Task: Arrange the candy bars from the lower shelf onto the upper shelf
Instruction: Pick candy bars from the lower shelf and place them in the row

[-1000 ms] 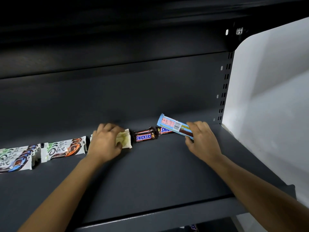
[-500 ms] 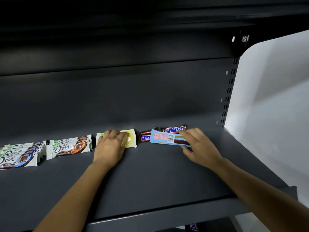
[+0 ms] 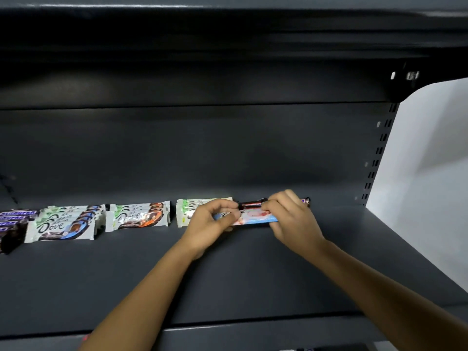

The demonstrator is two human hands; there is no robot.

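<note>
Pinching the pale-blue Dove bar [image 3: 253, 217] at its two ends, the left hand [image 3: 210, 225] and the right hand [image 3: 291, 219] are holding it level between them with curled fingers, low over the dark shelf [image 3: 253, 274]. A Snickers bar [image 3: 249, 204] is lying just behind both hands' fingertips. A green Dove stack [image 3: 186, 210] is sitting just left of the left hand, partly hidden by it. An orange Dove stack [image 3: 138, 215] is lying farther left.
</note>
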